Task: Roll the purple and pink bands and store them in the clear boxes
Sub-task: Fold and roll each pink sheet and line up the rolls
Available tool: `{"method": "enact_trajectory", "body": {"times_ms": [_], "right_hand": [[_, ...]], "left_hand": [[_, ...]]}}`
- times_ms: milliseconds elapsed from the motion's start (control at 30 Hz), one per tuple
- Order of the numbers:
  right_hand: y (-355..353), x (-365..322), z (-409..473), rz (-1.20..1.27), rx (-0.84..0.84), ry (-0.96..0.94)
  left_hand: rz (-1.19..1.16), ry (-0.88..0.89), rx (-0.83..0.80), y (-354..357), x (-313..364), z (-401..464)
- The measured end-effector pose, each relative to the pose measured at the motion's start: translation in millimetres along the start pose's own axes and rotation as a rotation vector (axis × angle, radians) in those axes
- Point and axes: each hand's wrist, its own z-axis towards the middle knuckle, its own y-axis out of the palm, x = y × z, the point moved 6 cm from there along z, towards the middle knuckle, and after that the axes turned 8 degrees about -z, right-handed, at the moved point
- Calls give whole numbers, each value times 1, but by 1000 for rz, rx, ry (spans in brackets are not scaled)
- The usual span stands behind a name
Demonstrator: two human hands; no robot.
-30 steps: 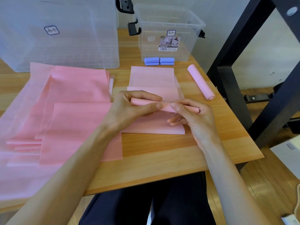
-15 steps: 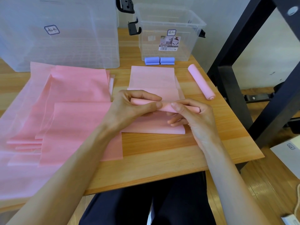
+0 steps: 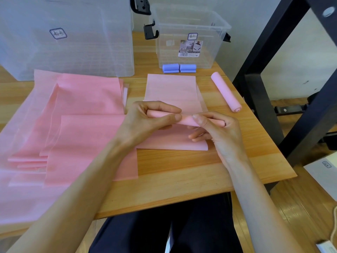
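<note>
Barely anything has shifted over the last second: the left hand (image 3: pixel 145 121) and right hand (image 3: pixel 215 132) still curl around the half-rolled pink elastic band (image 3: pixel 184 120) at the middle of the wooden surface (image 3: pixel 182 172), its flat tail running toward the far edge, so rolling seems paused, both clear plastic boxes (image 3: pixel 189 31) waiting

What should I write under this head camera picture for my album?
Left hand and right hand roll a pink band on the wooden table.
</note>
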Motion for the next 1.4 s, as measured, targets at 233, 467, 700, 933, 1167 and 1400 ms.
{"method": "enact_trajectory", "body": {"times_ms": [233,467,700,933,1167,1400], "right_hand": [[3,-2,0,21,-33,-16],[1,-1,-1,8,-14,14],[3,-2,0,29,-46,-6],[1,0,0,9,-14,9],[6,-5,-3,24,-99,-26],[2,0,0,24,-45,14]], "left_hand": [[-9,-52,66,-7,-5,1],[-2,-2,1,-2,0,-1],[-20,-69,45,-4,-5,0],[-19,-7,3,0,0,-1],[-41,-79,71,-8,-6,2],[-40,-16,11,-2,1,-1]]}}
